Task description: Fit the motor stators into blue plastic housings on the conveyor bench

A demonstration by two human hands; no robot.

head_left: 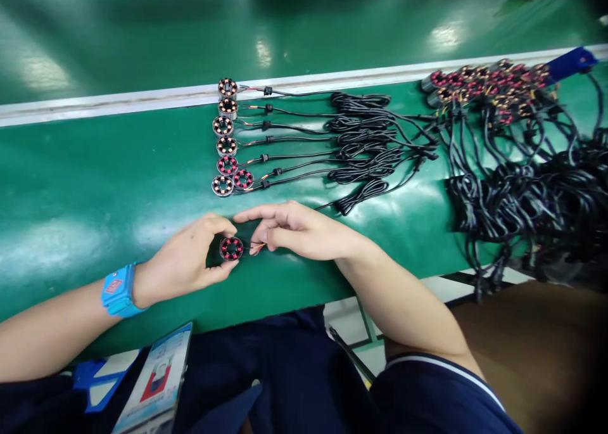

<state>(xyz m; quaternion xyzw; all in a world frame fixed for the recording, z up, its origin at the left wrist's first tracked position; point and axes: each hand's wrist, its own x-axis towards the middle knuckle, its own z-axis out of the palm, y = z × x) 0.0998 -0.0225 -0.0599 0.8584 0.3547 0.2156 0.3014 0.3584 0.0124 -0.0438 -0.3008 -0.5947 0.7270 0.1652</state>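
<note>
1. Up close, the left hand's fingers gripped a red-wound stator over the green table; the right hand's pinched its wire leads.
2. Just beyond, seven stators were already lined up, black cables bundled rightward.
3. Far right, a stator heap remained outside that column.
4. Behind, a white strip crossed glossy green.
</note>
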